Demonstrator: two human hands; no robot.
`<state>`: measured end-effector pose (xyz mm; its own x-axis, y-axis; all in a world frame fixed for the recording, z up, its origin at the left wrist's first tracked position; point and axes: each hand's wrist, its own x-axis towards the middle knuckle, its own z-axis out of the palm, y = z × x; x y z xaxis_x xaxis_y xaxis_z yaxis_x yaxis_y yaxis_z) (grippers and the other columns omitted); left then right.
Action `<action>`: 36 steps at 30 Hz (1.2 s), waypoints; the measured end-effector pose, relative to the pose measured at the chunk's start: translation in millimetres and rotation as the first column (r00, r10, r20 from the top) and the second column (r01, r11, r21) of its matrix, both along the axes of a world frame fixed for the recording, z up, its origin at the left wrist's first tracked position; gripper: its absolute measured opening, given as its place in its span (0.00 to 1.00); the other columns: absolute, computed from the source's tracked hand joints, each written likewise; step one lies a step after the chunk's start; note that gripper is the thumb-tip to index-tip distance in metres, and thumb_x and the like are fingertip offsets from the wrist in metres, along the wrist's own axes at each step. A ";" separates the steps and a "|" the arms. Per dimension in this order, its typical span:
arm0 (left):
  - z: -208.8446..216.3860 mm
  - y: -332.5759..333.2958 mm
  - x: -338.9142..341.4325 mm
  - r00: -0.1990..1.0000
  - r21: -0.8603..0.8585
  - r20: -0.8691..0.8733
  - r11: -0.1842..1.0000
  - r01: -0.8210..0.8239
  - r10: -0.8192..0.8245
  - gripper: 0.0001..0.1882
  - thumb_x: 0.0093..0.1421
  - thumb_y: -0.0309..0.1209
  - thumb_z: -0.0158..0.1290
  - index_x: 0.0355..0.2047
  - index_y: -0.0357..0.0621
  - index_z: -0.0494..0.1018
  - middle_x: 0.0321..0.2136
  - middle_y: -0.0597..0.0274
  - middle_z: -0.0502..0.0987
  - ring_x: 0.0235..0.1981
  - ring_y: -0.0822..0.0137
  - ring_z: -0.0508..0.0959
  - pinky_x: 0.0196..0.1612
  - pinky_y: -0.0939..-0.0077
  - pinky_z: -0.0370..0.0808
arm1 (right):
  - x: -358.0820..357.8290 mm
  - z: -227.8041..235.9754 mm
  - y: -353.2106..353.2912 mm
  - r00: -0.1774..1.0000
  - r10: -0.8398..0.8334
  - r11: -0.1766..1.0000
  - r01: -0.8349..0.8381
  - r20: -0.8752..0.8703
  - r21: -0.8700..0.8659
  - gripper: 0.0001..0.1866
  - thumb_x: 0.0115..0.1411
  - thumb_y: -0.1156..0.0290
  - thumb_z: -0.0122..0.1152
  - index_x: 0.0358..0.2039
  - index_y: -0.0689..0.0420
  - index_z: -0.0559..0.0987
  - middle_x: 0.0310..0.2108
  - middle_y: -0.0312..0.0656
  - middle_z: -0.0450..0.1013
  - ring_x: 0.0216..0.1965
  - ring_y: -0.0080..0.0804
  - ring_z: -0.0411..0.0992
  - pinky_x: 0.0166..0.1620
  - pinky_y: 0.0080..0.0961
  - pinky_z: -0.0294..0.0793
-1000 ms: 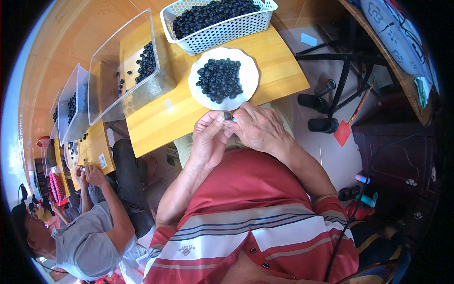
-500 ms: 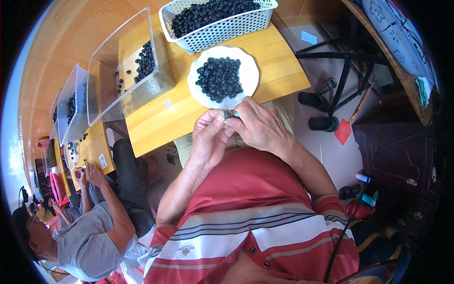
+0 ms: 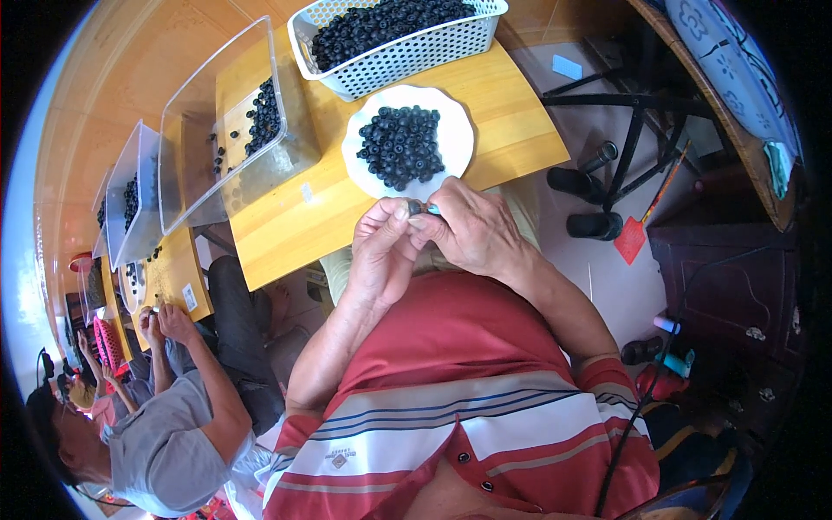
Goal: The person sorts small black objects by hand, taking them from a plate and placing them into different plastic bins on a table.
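My left hand (image 3: 381, 247) pinches a small dark round piece (image 3: 416, 208) between thumb and fingertips, just off the near edge of the table. Against it, my right hand (image 3: 481, 232) is closed on a small thing with a teal bit (image 3: 433, 209) showing; the fingers cover most of it, so its kind is hidden. Directly beyond both hands, a white scalloped plate (image 3: 357, 160) bears many small black round pieces (image 3: 400, 147), some with a hole in the middle.
Behind the plate stands a white perforated basket (image 3: 425, 62) full of the same pieces. A clear plastic bin (image 3: 299, 156) with more sits left on the wooden table (image 3: 511, 130). Further left, a co-worker (image 3: 169, 433) handles pieces. A red fly swatter (image 3: 633, 241) and dark slippers (image 3: 594, 225) lie on the right.
My hands hold almost the same pose, pressed together at the same spot. At the far left, a person beyond the co-worker has raised an arm.
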<state>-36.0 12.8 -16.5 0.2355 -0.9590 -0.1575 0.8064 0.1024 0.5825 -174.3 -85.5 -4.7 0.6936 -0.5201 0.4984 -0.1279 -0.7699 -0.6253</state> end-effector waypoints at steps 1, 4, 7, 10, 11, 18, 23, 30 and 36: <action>-0.1 -0.6 0.3 1.000 0.006 0.004 1.000 0.002 -0.002 0.06 0.65 0.29 0.55 0.38 0.39 0.76 0.35 0.59 0.80 0.36 0.69 0.80 0.43 0.73 0.80 | 0.2 0.7 -1.0 1.000 0.003 1.000 -0.003 -0.002 0.005 0.15 0.63 0.59 0.58 0.28 0.58 0.70 0.26 0.47 0.69 0.27 0.49 0.74 0.28 0.43 0.73; 0.2 -2.0 0.1 1.000 0.015 0.006 1.000 0.006 -0.006 0.06 0.65 0.29 0.55 0.38 0.39 0.76 0.35 0.60 0.80 0.36 0.70 0.80 0.43 0.73 0.80 | -0.9 0.5 -1.4 0.999 -0.002 1.000 0.001 -0.036 -0.008 0.15 0.63 0.59 0.58 0.28 0.58 0.70 0.26 0.47 0.69 0.27 0.49 0.73 0.28 0.43 0.72; 1.6 -4.3 -0.8 1.000 0.036 0.013 0.999 0.001 -0.001 0.05 0.65 0.28 0.55 0.38 0.40 0.76 0.34 0.60 0.79 0.35 0.70 0.80 0.43 0.73 0.80 | -2.0 -1.8 -2.9 0.998 -0.008 1.000 0.007 -0.067 -0.011 0.15 0.63 0.60 0.58 0.28 0.59 0.70 0.26 0.47 0.69 0.27 0.49 0.73 0.28 0.44 0.72; 1.9 -8.9 0.2 0.999 0.053 0.040 0.998 -0.027 0.025 0.05 0.65 0.28 0.55 0.38 0.40 0.76 0.34 0.61 0.79 0.33 0.72 0.79 0.42 0.74 0.80 | -4.3 -11.0 -5.3 1.000 -0.016 1.000 0.016 -0.023 0.016 0.15 0.62 0.61 0.59 0.28 0.59 0.71 0.25 0.47 0.69 0.27 0.49 0.73 0.28 0.44 0.72; 1.5 -10.3 1.2 0.997 0.053 0.059 0.997 -0.049 0.046 0.05 0.65 0.28 0.55 0.37 0.40 0.76 0.33 0.61 0.79 0.31 0.72 0.78 0.41 0.74 0.80 | -5.5 -13.2 -6.0 0.999 -0.025 0.999 0.024 0.021 0.029 0.14 0.62 0.62 0.60 0.29 0.59 0.71 0.26 0.47 0.69 0.27 0.49 0.73 0.29 0.43 0.72; 18.9 -34.5 16.0 0.851 0.082 0.458 0.942 -0.327 0.256 0.05 0.62 0.25 0.58 0.37 0.38 0.76 0.30 0.63 0.79 0.27 0.74 0.77 0.35 0.80 0.78 | -29.7 -21.5 -12.7 0.996 -0.084 0.992 0.080 0.040 0.101 0.10 0.61 0.66 0.61 0.31 0.60 0.73 0.28 0.48 0.71 0.27 0.49 0.73 0.29 0.42 0.72; 47.8 -93.4 48.0 0.435 -0.115 0.836 0.882 -0.457 0.334 0.08 0.60 0.27 0.60 0.36 0.34 0.78 0.28 0.62 0.80 0.27 0.74 0.79 0.33 0.82 0.76 | -41.1 -18.3 -13.7 0.990 -0.119 0.986 0.108 0.078 0.130 0.08 0.63 0.70 0.59 0.33 0.62 0.74 0.26 0.47 0.70 0.25 0.47 0.72 0.29 0.38 0.70; 80.2 -170.1 91.2 -0.144 -0.309 0.951 0.838 -0.450 0.274 0.11 0.55 0.28 0.63 0.37 0.38 0.80 0.28 0.56 0.81 0.26 0.68 0.80 0.33 0.75 0.76 | -51.7 -14.3 -15.7 0.989 -0.122 0.977 0.106 0.082 0.185 0.08 0.63 0.70 0.59 0.38 0.61 0.75 0.29 0.48 0.73 0.29 0.48 0.74 0.31 0.40 0.72; 36.4 -115.1 42.4 -0.365 -0.146 0.911 0.977 0.154 0.194 0.08 0.50 0.24 0.61 0.32 0.41 0.79 0.35 0.55 0.81 0.37 0.52 0.79 0.44 0.63 0.76 | -68.5 -28.2 -19.1 0.979 -0.199 0.946 0.178 0.052 0.272 0.09 0.63 0.69 0.59 0.32 0.62 0.74 0.26 0.49 0.72 0.26 0.49 0.73 0.30 0.38 0.71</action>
